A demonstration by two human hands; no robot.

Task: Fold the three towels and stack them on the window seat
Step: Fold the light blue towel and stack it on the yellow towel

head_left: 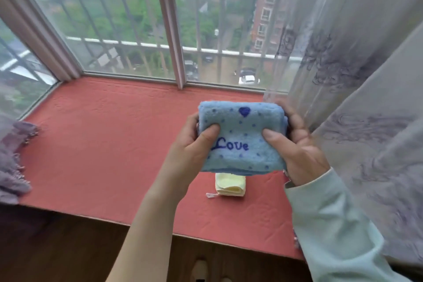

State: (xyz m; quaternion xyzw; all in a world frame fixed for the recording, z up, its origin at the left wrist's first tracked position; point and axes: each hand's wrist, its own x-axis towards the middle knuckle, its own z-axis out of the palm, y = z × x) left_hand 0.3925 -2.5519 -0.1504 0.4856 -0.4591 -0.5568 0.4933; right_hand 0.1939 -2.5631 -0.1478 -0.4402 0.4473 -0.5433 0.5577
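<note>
Left grip [194,142] and right grip [295,144] each curl round one end of the folded blue towel [240,139], thumbs on top, holding it in the air at centre. The folded yellow towel [230,186] lies on the window seat [103,144], just below, at 6 o'clock of the blue one. Likely best: lower it flat, square the edges over the yellow, release both ends together so the folds don't spring. Seat pad is red and quilted. Purple fringed cloth [11,155] at 9 o'clock, possibly the third towel, can't tell. Sheer curtain [366,98] at 3, window [114,30] at 12.

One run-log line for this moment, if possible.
left hand, right hand: grip folded blue towel | below it: folded yellow towel on window seat
</note>
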